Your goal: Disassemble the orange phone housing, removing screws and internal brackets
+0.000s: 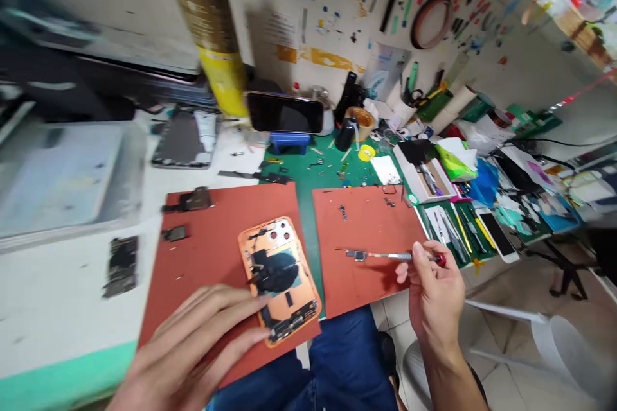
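Orange phone housing [278,281] is laid on a red mat [212,237] on the desk [58,308]. It is judged light and stiff, with fragile exposed parts, so it is best taken by its outer rim. That rim is touched by the extended fingers [222,308] of the left hand [193,350], the grip apparently open. A small screwdriver [398,257] is clamped in the right hand [436,298], its tip just beside a small metal part [357,255] on a second red mat [380,231]. Open room is left on that mat, and its front edge is close to the person's lap.

Spray can [207,32] by phone [284,112] on blue stand [283,142], w/ tweezers [456,237] on green mat [301,173].
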`<state>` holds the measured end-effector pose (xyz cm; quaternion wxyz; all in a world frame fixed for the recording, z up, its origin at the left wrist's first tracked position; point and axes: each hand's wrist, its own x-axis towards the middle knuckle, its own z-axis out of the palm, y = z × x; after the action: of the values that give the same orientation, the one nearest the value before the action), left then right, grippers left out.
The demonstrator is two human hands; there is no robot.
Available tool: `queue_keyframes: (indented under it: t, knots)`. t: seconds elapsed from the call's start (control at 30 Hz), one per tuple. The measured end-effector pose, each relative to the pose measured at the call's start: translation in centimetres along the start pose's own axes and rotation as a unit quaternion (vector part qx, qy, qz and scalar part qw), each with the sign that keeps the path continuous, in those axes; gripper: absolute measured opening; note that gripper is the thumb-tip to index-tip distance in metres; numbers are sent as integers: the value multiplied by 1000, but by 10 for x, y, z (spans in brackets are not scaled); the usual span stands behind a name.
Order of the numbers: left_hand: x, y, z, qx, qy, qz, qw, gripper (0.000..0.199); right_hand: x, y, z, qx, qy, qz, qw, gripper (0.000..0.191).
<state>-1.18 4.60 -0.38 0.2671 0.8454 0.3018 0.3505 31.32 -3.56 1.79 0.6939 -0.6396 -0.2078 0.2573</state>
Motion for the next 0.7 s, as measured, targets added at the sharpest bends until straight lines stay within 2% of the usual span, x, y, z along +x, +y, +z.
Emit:
queue_keyframes:
  t: [0.07, 0.17, 0.33, 0.53, 0.7]
  knots:
    - [6, 8, 0, -7, 32, 17, 999, 23, -21, -3, 15, 10, -35, 34, 999, 46]
    - [9, 12, 2, -39, 38, 4, 999, 21, -46, -2, 40, 15, -75, 72, 994, 45]
    - [6, 10, 5, -107, 59, 9, 992, 15, -71, 5, 72, 2, -111, 108, 988, 49]
    - [5, 12, 4, -132, 73, 5, 989, 9, -81, 9, 80, -10, -119, 112, 987, 51]
    - [4, 11, 4, -125, 60, 4, 990, 9, -81, 13, 80, -20, -120, 96, 988, 49]
